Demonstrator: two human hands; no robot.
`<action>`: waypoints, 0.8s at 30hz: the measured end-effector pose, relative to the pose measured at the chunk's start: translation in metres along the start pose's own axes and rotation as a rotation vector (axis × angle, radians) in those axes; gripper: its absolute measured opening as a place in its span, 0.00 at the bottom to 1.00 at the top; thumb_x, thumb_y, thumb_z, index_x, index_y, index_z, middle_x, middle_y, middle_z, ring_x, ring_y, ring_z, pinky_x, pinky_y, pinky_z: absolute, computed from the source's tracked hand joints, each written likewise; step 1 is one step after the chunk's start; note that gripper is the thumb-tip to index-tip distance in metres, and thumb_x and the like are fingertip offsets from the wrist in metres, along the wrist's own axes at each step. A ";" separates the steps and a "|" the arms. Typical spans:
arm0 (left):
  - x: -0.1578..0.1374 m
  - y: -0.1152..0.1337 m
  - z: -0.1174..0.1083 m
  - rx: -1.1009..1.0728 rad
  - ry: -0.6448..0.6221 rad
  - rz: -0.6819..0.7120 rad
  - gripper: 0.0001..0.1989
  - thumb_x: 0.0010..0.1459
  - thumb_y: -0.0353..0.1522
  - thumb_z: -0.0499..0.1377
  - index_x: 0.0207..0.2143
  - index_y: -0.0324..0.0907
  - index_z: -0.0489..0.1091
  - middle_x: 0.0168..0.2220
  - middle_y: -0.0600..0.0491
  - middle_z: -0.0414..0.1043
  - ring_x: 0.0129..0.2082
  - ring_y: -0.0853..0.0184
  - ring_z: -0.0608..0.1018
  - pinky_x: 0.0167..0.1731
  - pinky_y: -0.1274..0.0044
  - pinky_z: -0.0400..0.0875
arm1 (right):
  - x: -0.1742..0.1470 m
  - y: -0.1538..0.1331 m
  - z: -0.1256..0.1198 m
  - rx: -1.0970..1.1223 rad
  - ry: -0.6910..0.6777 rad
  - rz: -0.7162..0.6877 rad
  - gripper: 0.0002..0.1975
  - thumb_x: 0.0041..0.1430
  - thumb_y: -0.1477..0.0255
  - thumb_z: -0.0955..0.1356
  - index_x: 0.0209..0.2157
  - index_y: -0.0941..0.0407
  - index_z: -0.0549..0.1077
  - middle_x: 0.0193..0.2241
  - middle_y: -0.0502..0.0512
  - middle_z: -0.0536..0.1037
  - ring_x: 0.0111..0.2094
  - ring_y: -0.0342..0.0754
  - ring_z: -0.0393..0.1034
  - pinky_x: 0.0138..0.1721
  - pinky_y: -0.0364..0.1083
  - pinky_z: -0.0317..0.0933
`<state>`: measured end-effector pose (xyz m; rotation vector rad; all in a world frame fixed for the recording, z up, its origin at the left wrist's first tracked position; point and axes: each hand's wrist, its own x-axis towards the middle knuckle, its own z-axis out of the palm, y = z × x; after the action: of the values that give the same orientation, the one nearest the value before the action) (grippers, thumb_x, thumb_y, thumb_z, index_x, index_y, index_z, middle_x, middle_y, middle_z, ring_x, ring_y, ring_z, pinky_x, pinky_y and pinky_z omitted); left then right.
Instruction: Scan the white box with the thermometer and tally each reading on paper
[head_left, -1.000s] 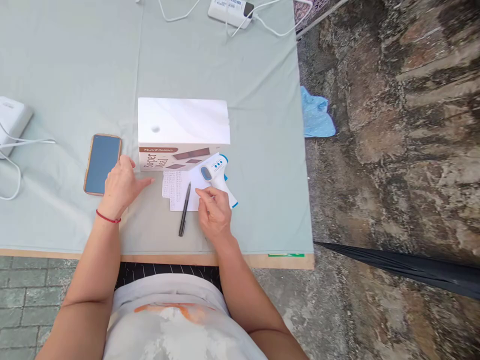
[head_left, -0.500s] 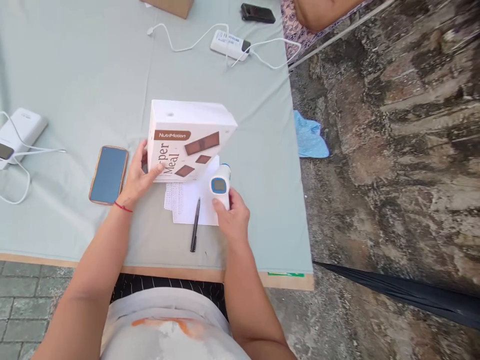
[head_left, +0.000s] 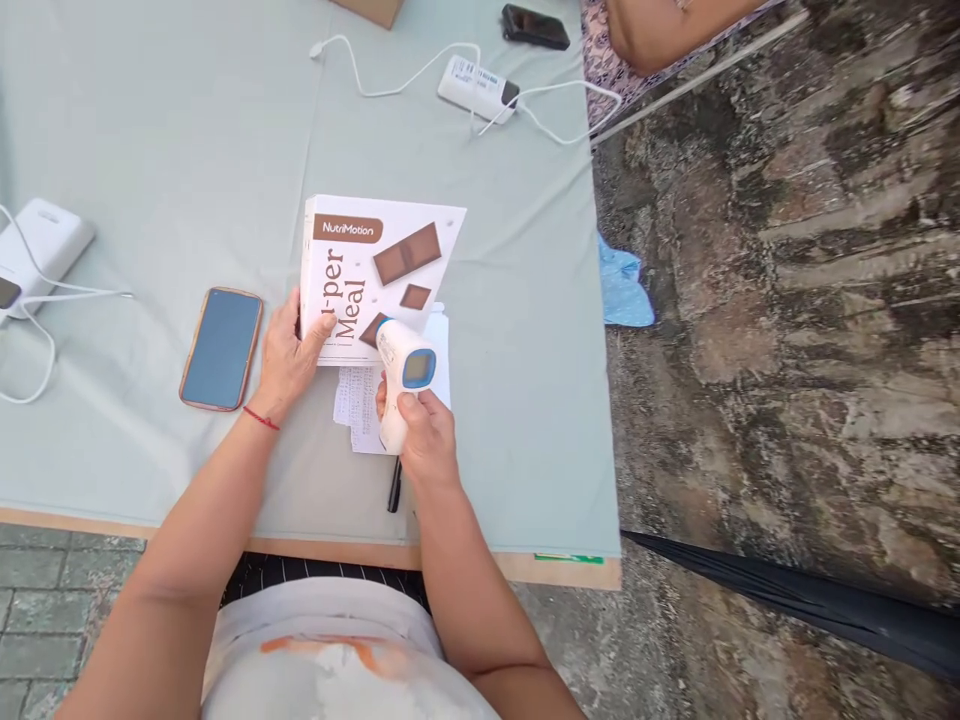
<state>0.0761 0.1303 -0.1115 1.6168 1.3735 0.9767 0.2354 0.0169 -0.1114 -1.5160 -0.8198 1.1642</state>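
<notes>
Head view: gripping a white handheld infrared thermometer (head_left: 397, 372) in the right hand (head_left: 429, 435), fingers wrapped round the handle, thumb just below the screen. Tilted slightly leftward above the worktop (head_left: 525, 350), overlapping the lower right of the carton in this view; cannot tell whether touching it. Smooth white plastic, thick blue frame round a grey-green screen, touch of blue at the front end.

Holding a white NutriMotion carton (head_left: 352, 285) by its left side in the left hand (head_left: 291, 350), thumb on the front. Turned with that front toward the camera: white card, rounded brown label, sideways brown lettering ending in "per Meal", first letters covered by the thumb, brown chocolate-like pieces printed beside, lowest one partly behind the thermometer.

Around the left wrist, a thin red bracelet (head_left: 261, 417). Between carton and right hand, printed paper strips (head_left: 360, 405), too small to read, and a white sheet (head_left: 441, 375). Below the thermometer, a partly hidden black pen (head_left: 394, 487). Left of the left hand, lying flat, a dark-screened smartphone (head_left: 221, 348) in a brown-edged case. Farther left, a white power bank (head_left: 56, 240); toward the far side, a second white power bank (head_left: 469, 87) with looped white cable (head_left: 555, 85).
</notes>
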 end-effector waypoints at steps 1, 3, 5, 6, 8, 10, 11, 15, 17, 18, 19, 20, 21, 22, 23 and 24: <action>0.000 0.000 0.000 -0.007 -0.004 0.002 0.30 0.65 0.57 0.51 0.52 0.43 0.69 0.42 0.47 0.75 0.42 0.60 0.76 0.43 0.70 0.70 | 0.000 0.001 -0.001 0.003 0.001 0.003 0.24 0.56 0.46 0.67 0.34 0.55 0.73 0.27 0.53 0.72 0.28 0.46 0.65 0.29 0.46 0.63; 0.000 0.000 0.000 -0.015 -0.005 0.002 0.29 0.65 0.56 0.52 0.52 0.43 0.69 0.42 0.47 0.75 0.42 0.60 0.76 0.43 0.70 0.70 | -0.002 0.002 -0.001 0.015 -0.001 0.010 0.24 0.56 0.47 0.68 0.34 0.55 0.74 0.28 0.53 0.73 0.28 0.46 0.65 0.29 0.46 0.63; 0.000 0.000 0.001 -0.033 -0.005 0.006 0.30 0.65 0.57 0.51 0.52 0.42 0.70 0.42 0.46 0.76 0.41 0.60 0.76 0.43 0.70 0.70 | -0.003 0.001 -0.001 0.030 -0.001 0.019 0.24 0.56 0.46 0.68 0.34 0.56 0.74 0.28 0.53 0.73 0.28 0.46 0.65 0.29 0.46 0.63; 0.000 0.000 0.001 -0.045 -0.005 0.009 0.30 0.65 0.57 0.51 0.51 0.42 0.70 0.42 0.46 0.76 0.42 0.60 0.76 0.42 0.70 0.70 | -0.003 0.000 -0.001 0.040 0.002 0.026 0.25 0.56 0.46 0.69 0.34 0.55 0.74 0.28 0.53 0.72 0.28 0.46 0.65 0.29 0.46 0.63; 0.001 -0.001 0.001 -0.068 -0.006 0.014 0.32 0.64 0.59 0.51 0.52 0.42 0.70 0.43 0.45 0.76 0.43 0.59 0.76 0.43 0.70 0.70 | -0.003 -0.002 -0.001 0.065 0.009 0.042 0.25 0.53 0.45 0.70 0.33 0.55 0.74 0.27 0.52 0.72 0.28 0.45 0.64 0.29 0.46 0.62; 0.001 -0.002 0.002 -0.101 -0.007 0.019 0.33 0.63 0.59 0.52 0.52 0.42 0.70 0.43 0.46 0.75 0.43 0.59 0.76 0.43 0.69 0.70 | -0.003 -0.003 0.000 0.084 0.009 0.058 0.26 0.51 0.45 0.72 0.33 0.55 0.73 0.27 0.51 0.72 0.28 0.45 0.64 0.29 0.46 0.61; 0.002 -0.004 0.002 -0.124 -0.009 0.022 0.32 0.63 0.59 0.53 0.52 0.42 0.70 0.43 0.46 0.76 0.43 0.59 0.76 0.43 0.69 0.71 | -0.003 -0.004 0.000 0.086 0.006 0.062 0.26 0.51 0.45 0.71 0.33 0.55 0.73 0.27 0.51 0.72 0.28 0.45 0.63 0.30 0.46 0.61; 0.003 -0.009 0.003 -0.216 -0.020 0.017 0.32 0.52 0.54 0.68 0.51 0.43 0.70 0.44 0.47 0.76 0.43 0.58 0.77 0.42 0.68 0.73 | -0.004 -0.011 0.005 0.104 0.009 0.072 0.26 0.51 0.44 0.71 0.31 0.54 0.72 0.26 0.51 0.70 0.28 0.45 0.61 0.29 0.46 0.58; 0.003 -0.011 0.003 -0.252 -0.036 0.029 0.34 0.49 0.51 0.71 0.53 0.45 0.70 0.47 0.47 0.76 0.46 0.57 0.77 0.44 0.68 0.74 | -0.005 -0.017 0.009 0.139 0.006 0.090 0.26 0.49 0.44 0.72 0.30 0.54 0.71 0.25 0.50 0.68 0.27 0.44 0.60 0.27 0.45 0.56; 0.003 -0.012 0.003 -0.267 -0.048 0.039 0.33 0.50 0.49 0.71 0.54 0.45 0.70 0.48 0.47 0.76 0.48 0.57 0.78 0.45 0.67 0.75 | -0.006 -0.020 0.010 0.158 0.004 0.097 0.27 0.49 0.44 0.73 0.30 0.54 0.71 0.25 0.50 0.68 0.26 0.44 0.60 0.27 0.45 0.55; 0.003 -0.012 0.003 -0.277 -0.059 0.047 0.32 0.51 0.49 0.71 0.54 0.46 0.69 0.50 0.47 0.75 0.49 0.57 0.78 0.47 0.67 0.75 | -0.007 -0.023 0.011 0.174 0.005 0.098 0.27 0.48 0.44 0.74 0.30 0.54 0.71 0.25 0.49 0.68 0.26 0.44 0.59 0.27 0.45 0.55; 0.003 -0.012 0.003 -0.282 -0.068 0.049 0.31 0.52 0.48 0.70 0.55 0.46 0.69 0.50 0.47 0.75 0.49 0.57 0.78 0.47 0.66 0.75 | -0.009 -0.026 0.012 0.184 0.015 0.092 0.26 0.47 0.45 0.74 0.30 0.55 0.72 0.25 0.49 0.68 0.26 0.43 0.59 0.27 0.44 0.55; 0.003 -0.013 0.002 -0.281 -0.071 0.047 0.31 0.53 0.48 0.70 0.55 0.46 0.69 0.51 0.47 0.75 0.50 0.57 0.78 0.48 0.66 0.75 | -0.010 -0.028 0.012 0.188 0.034 0.081 0.26 0.47 0.46 0.75 0.31 0.55 0.72 0.25 0.49 0.69 0.26 0.43 0.60 0.27 0.44 0.56; 0.003 -0.013 0.002 -0.279 -0.070 0.043 0.31 0.53 0.48 0.70 0.55 0.45 0.69 0.51 0.47 0.75 0.50 0.57 0.78 0.48 0.66 0.75 | -0.012 -0.030 0.012 0.187 0.061 0.068 0.26 0.46 0.47 0.76 0.32 0.55 0.73 0.26 0.49 0.69 0.27 0.43 0.60 0.28 0.44 0.57; 0.003 -0.013 0.002 -0.274 -0.067 0.038 0.31 0.54 0.48 0.70 0.55 0.45 0.69 0.51 0.46 0.75 0.50 0.57 0.78 0.48 0.66 0.75 | -0.014 -0.031 0.011 0.183 0.092 0.055 0.26 0.45 0.47 0.76 0.32 0.55 0.73 0.26 0.49 0.70 0.27 0.43 0.61 0.29 0.45 0.59; 0.003 -0.013 0.002 -0.269 -0.062 0.034 0.31 0.54 0.48 0.69 0.55 0.44 0.69 0.50 0.46 0.76 0.50 0.56 0.78 0.48 0.66 0.75 | -0.016 -0.032 0.010 0.179 0.122 0.043 0.26 0.45 0.48 0.76 0.33 0.55 0.73 0.27 0.50 0.71 0.28 0.43 0.62 0.30 0.45 0.60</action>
<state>0.0733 0.1350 -0.1244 1.4590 1.1234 1.0733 0.2226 0.0133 -0.0763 -1.4462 -0.5877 1.1329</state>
